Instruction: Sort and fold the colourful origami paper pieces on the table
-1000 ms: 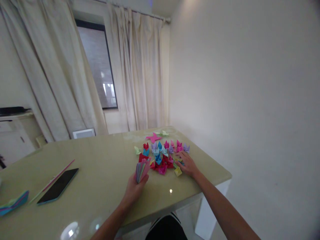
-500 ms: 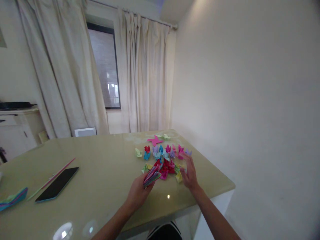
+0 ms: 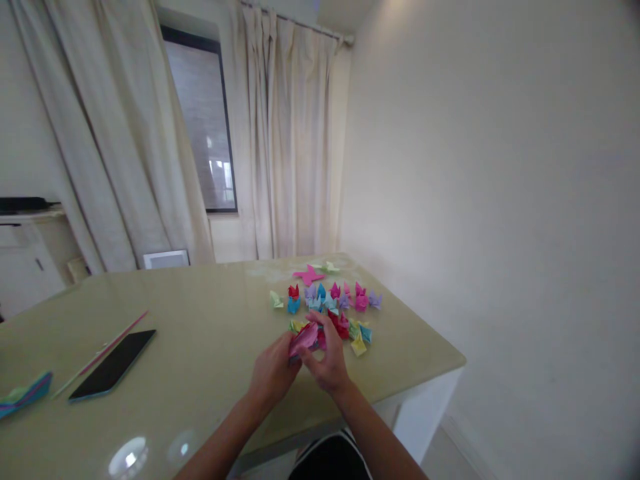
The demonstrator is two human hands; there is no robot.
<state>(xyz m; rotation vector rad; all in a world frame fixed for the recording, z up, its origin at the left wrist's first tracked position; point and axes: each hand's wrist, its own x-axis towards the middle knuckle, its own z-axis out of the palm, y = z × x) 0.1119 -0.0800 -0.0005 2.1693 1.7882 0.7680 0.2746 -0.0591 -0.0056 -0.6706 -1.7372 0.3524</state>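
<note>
A thin stack of coloured paper sheets, pink on top, sat just below the centre of the frame, its long axis slanting from lower left to upper right. The left hand pinched its lower end; the right hand curled its fingers over the upper end. Small folded paper figures in many colours lay just beyond on the glossy beige table. A black phone lay at lower left.

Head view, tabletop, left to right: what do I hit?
blue folded paper piece → black phone → left hand → pink paper stack → right hand → yellow folded piece → purple folded piece
</note>
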